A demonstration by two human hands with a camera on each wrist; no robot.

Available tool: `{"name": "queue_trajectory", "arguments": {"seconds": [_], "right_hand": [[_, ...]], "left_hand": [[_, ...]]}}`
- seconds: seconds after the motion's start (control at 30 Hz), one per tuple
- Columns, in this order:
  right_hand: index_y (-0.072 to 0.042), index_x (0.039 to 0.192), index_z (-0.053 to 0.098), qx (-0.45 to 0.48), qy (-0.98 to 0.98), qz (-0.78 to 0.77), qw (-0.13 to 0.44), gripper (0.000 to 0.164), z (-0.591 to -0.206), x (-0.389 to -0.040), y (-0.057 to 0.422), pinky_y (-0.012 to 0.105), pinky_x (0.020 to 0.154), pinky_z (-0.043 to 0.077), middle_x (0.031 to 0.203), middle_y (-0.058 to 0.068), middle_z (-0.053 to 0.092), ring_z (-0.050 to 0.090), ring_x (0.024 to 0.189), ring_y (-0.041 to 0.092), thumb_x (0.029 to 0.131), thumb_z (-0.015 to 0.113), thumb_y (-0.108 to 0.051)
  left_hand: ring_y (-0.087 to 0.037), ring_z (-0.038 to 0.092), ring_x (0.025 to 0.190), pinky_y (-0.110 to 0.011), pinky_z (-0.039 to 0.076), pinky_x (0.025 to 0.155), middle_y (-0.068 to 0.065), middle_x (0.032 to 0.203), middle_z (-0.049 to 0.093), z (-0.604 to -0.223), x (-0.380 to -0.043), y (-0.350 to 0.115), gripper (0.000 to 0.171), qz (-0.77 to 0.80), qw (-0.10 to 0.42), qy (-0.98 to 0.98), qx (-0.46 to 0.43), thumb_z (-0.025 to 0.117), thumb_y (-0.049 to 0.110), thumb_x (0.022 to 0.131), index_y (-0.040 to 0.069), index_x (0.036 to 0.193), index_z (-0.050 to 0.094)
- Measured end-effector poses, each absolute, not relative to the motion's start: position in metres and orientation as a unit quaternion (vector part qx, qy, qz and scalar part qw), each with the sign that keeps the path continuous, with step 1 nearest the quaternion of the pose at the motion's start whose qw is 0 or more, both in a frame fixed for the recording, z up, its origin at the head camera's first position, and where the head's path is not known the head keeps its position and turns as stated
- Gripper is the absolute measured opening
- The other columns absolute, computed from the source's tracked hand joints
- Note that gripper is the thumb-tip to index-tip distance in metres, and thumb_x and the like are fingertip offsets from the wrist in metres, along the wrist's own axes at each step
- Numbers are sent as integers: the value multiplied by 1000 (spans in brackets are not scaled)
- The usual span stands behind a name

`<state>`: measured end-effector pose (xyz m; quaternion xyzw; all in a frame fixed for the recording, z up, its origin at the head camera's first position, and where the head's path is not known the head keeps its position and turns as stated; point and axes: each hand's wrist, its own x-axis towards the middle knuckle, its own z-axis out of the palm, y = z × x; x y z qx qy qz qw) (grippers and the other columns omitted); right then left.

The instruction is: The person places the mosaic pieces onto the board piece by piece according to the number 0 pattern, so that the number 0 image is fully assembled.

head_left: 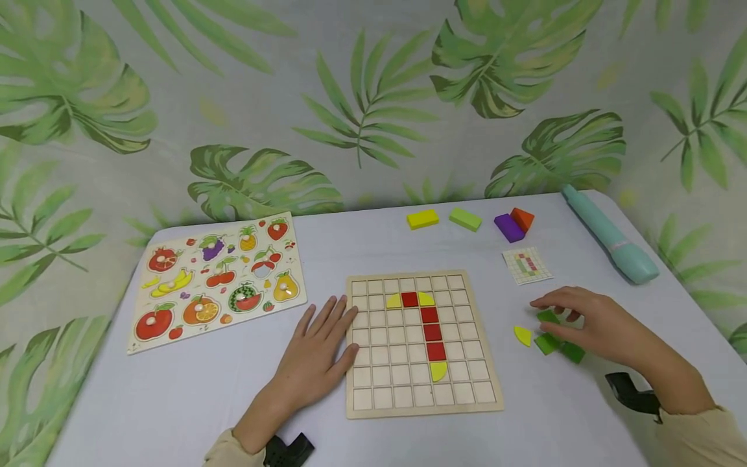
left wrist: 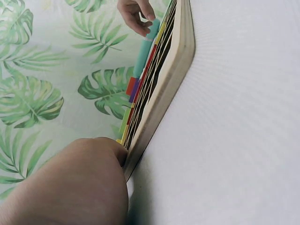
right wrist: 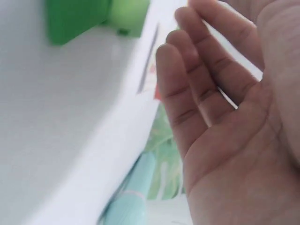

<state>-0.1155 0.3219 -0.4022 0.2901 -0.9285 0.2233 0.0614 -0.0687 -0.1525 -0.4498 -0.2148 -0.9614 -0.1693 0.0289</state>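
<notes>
Leaf-printed cloth (head_left: 367, 123) filled the upper part of the head view, behind a white table (head_left: 204, 395). Left of centre, the left hand (head_left: 318, 347) lay palm down and relaxed, grasping nothing, its straight, slightly spread fingers pointing up the frame, index fingertip and thumb at the left edge of a wooden grid board (head_left: 399, 355). That board sat at lower centre, red squares (head_left: 432, 332) and yellow quarter-rounds (head_left: 438, 371) in its cells. At right, the right hand (head_left: 595, 321) arched over green tiles (head_left: 546, 344), forearm running to the lower right corner, fingers loosely bent and seemingly unburdened. Just left of the tiles lay a loose yellow piece (head_left: 522, 336).
</notes>
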Motion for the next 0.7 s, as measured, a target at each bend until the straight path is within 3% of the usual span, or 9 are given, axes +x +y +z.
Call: {"name": "queue_trajectory", "arguments": {"seconds": [0.2,0.37,0.7], "right_hand": [[-11,118,73,209,-955,213,8,41,-410,-116,327,24,69,56,108,1,69,59,87,7,81,89,-20],[-3,118,68,162,-967,196,-36,45,-412,-118,327,31,70,56,100,5,67,64,86,17,85,86,-28],[-5,107,73,149,-970,189,-32,29,-410,-116,326,26,66,54,91,-2,68,62,79,11,86,85,-22]], "left_hand": [[-24,18,160,-51,10,129,-6,170,26,-450,-68,-152,62,-171,30,-961,-215,49,42,107,15,161,37],[-24,17,160,-50,9,129,-6,171,25,-451,-68,-153,62,-175,27,-961,-213,48,42,107,15,162,36],[-28,23,158,-53,14,128,-9,169,30,-451,-69,-153,62,-164,47,-961,-218,52,40,106,12,160,40]]}}
